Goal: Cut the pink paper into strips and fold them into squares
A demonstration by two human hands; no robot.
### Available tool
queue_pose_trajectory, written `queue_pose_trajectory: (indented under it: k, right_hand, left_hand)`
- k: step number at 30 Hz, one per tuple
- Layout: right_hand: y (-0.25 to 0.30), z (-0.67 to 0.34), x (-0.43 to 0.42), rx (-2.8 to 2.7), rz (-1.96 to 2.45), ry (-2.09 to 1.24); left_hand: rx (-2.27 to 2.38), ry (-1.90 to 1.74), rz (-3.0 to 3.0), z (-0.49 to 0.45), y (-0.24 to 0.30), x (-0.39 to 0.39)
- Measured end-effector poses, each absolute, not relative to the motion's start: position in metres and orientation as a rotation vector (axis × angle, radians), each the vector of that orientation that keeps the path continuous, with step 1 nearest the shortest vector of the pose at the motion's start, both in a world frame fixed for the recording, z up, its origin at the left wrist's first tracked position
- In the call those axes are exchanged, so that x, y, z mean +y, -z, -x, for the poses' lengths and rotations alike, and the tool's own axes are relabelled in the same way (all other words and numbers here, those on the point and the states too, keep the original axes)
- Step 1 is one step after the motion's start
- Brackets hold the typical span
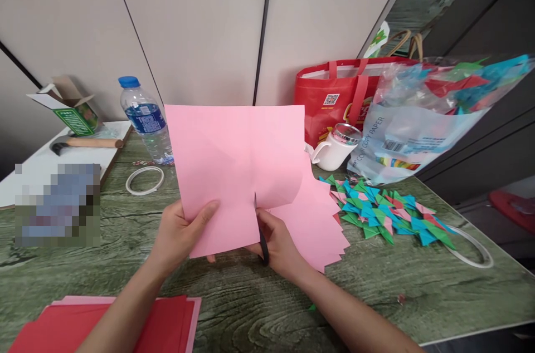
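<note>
The left hand (178,233) pinches a pink sheet (217,163) near its lower left corner, thumb across the front, holding it up above the tabletop (234,308). The right hand (279,241) is curled round the dark handle of a pair of scissors (263,250), a blade showing in a slit that rises from the sheet's lower edge; right of this cut, the paper curls at the bottom. Behind the right hand lie pink papers (311,225) with jagged edges, and beyond them a heap of folded paper pieces (388,211) in green, blue, red and pink. A white mug (334,150) stands in front of a red bag (321,94). Left of the sheet are a bottle (146,119) and a white ring-shaped roll (145,192). Red sheets (50,331) lie under the left forearm.
</note>
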State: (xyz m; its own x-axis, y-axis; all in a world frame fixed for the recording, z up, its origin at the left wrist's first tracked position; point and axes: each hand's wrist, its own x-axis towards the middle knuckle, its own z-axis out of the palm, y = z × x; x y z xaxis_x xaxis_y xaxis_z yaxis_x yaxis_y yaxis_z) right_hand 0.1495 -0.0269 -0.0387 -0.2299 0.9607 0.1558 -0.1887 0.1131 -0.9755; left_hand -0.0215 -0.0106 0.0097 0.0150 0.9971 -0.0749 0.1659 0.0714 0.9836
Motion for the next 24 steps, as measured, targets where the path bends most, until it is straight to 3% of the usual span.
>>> queue_pose_trajectory:
  k: [24]
  right_hand:
    - [0.0388,-0.1475,-0.0291,-1.274,0.952,-1.328]
  left_hand:
    - [1.378,-1.039,-1.321,0.0221,-0.013,-0.0131]
